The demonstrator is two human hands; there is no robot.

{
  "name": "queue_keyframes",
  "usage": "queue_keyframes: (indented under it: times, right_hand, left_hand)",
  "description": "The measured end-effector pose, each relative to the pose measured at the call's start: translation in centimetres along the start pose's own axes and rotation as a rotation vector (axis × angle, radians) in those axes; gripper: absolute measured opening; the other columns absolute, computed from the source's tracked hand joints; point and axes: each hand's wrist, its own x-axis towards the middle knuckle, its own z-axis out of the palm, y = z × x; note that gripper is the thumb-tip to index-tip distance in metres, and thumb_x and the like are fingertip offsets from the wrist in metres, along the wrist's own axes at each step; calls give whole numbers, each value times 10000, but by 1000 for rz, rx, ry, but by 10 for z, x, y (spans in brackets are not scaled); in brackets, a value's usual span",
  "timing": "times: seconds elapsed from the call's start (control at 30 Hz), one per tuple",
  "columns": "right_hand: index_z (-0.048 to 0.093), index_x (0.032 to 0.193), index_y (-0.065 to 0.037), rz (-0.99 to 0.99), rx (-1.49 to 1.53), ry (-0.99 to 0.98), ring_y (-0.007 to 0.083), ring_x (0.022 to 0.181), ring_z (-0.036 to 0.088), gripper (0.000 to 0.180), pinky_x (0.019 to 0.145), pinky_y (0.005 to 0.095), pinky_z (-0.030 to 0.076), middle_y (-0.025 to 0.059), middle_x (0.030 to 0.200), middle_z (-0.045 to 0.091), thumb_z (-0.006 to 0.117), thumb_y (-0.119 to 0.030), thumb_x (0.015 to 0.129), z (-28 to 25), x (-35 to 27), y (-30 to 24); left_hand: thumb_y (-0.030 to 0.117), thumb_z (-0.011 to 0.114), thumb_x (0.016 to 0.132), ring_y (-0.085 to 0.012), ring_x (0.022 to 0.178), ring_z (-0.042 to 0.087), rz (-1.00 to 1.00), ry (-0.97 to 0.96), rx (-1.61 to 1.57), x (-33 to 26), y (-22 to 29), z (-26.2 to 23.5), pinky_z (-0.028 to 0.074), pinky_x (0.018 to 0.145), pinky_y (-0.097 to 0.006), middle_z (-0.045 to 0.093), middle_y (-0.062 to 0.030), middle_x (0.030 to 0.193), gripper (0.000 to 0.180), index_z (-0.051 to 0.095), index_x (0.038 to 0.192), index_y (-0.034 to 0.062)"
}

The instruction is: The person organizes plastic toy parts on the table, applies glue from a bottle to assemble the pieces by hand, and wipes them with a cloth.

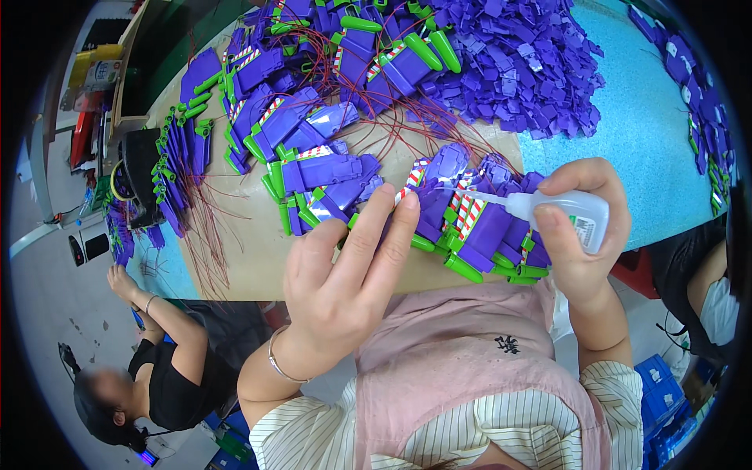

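— What is seen from the head view, close to the body?

— A small white glue bottle [578,218] is gripped in the right hand [583,235], fingers clenched around it, thumb below. Its thin nozzle is pointed left and is laid against a purple toy part [446,174] with red-and-white stripes, at the near edge of the board [251,251].

— And the left hand [345,274]?

— It is held flat and unclenched, nothing being grasped; the fingertips [392,205] are pressed on the same row of purple and green toy parts [478,235], just beside the nozzle. A thin bracelet [280,362] is worn at that wrist.

— What is spread farther up the board?

— More purple parts with green ends are laid in overlapping rows [313,133], with thin red wires [211,227] trailing off them. A heap of small flat purple pieces [525,70] is piled at the top right, partly on a blue mat [650,133].

— Is anyone else seen?

— At the lower left, a person in a black top [168,384] is seated beside the board, one hand [121,280] raised near its edge. At the right rim, part of another person's arm [709,274] is shown.
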Motion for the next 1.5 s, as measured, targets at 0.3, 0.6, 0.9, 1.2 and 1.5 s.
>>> queue_keyframes:
  times: [0.3,0.6,0.9,1.2,1.5]
  right_hand:
    - [568,985,3,14,99,187,60,748,551,182,659,185,437,42,905,601,676,-39,844,-8,-5,9]
    - [573,979,4,37,125,151,43,742,533,175,643,182,420,24,881,594,686,-30,849,-3,-4,8]
    - [584,958,-7,41,111,164,39,733,526,149,629,181,408,16,866,595,685,-42,854,-4,-5,7]
    - [587,960,-3,74,170,122,46,734,548,172,623,184,420,24,862,609,704,-42,839,-4,-8,2]
    - [605,929,-1,58,81,5,73,722,579,191,614,204,448,49,850,630,744,-30,803,0,-8,-5]
  left_hand:
    - [153,696,780,-329,991,554,-135,-149,-387,15,-1,3,454,858,-410,564,-162,1195,425,598,1165,3]
    - [42,719,742,-377,1034,544,-328,-212,-71,-7,-56,11,458,885,-439,569,-183,1084,390,549,1092,13]
    - [23,717,722,-332,862,611,-408,-142,-311,6,-35,-4,507,720,-401,595,-154,991,396,582,1094,16]
    - [19,727,713,-322,881,583,-150,-161,-371,13,0,-12,496,765,-391,587,-172,1097,450,590,1137,-43]
    - [18,724,713,-310,870,576,-147,-173,-379,12,2,-14,494,754,-392,585,-170,1130,459,593,1149,-47]
